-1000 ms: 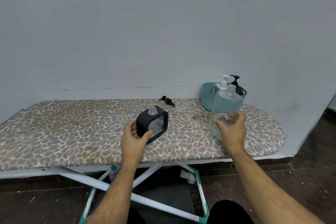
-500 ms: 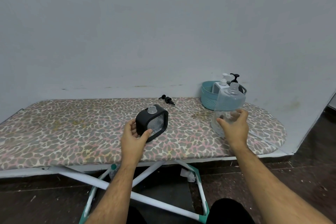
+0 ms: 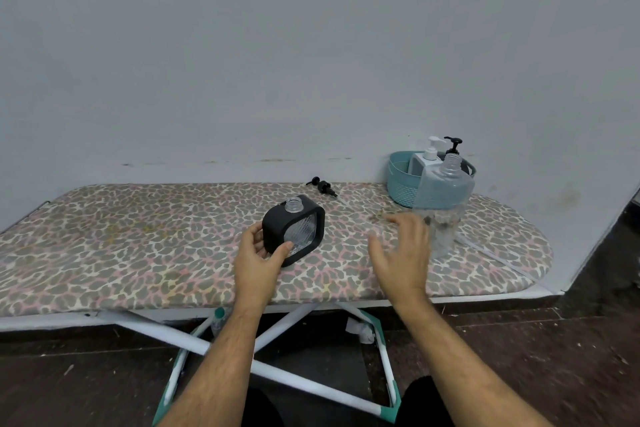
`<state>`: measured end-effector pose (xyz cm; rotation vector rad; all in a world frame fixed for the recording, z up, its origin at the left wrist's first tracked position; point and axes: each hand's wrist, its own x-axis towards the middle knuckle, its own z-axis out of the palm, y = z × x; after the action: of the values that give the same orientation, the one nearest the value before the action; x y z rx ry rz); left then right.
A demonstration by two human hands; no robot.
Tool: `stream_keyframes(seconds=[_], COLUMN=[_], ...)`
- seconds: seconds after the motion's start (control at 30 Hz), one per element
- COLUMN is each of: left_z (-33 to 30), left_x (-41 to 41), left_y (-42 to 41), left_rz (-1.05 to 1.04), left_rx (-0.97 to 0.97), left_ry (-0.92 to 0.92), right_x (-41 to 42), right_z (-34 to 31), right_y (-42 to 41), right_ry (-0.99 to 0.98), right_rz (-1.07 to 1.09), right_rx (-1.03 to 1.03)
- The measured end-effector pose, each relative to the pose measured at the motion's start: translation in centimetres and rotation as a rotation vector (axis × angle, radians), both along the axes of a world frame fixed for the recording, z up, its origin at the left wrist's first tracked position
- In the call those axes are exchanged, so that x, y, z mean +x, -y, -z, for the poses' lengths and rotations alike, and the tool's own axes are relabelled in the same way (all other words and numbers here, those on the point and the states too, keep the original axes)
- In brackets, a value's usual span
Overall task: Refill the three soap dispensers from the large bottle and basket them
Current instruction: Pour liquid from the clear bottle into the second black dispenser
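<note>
Dispenser (image 3: 293, 228), black and square-framed, gripped at its near-left corner by left hand (image 3: 258, 262), thumb across the ribbed clear window, remaining fingers (image 3: 254, 238) curled behind the frame. Stands on the ironing board (image 3: 138, 236), well left of the basket (image 3: 403, 184), tilted slightly, open neck pointing up and a little away, pump off. Long axis roughly upright. Right hand (image 3: 403, 253) hovers open, fingers spread and blurred, holding nothing, between dispenser and large bottle (image 3: 445, 204). Large bottle stands upright and uncapped just right of that hand, in front of the basket. Loose black pump (image 3: 322, 185) lies behind the dispenser, toward the wall; right hand nearer it, probably the next pick. Two pumped dispensers already sit in the basket.
</note>
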<state>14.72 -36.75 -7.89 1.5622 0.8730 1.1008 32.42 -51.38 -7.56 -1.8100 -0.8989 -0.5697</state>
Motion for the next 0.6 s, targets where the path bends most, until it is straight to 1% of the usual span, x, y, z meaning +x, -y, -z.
stream_keyframes(seconds=[0.1,0.2,0.33,0.43,0.6], left_z=[-0.2,-0.8,-1.1,-0.8,-0.1], left_x=[0.0,-0.2,-0.6,-0.5,0.0], left_y=[-0.1,-0.8,-1.9,-2.0,-2.0], left_rz=[0.019,0.045,0.107,0.121,0.157], left_rx=[0.013,0.066,0.106,0.097,0.075], left_ry=[-0.028,-0.12,-0.174,-0.136,-0.089], right_x=[-0.7,-0.5,1.3,3.1,5.9], right_z=[0.0,-0.6,-2.0,-3.1,-4.0], right_y=[-1.8,-4.0,-7.5,-10.1,-15.0], right_ry=[-0.065,-0.149,-0.215,-0.25,-0.219], right_rz=[-0.145,-0.2,-0.188,-0.168,-0.161], right_rx=[-0.086,-0.186,-0.285,-0.358,-0.544])
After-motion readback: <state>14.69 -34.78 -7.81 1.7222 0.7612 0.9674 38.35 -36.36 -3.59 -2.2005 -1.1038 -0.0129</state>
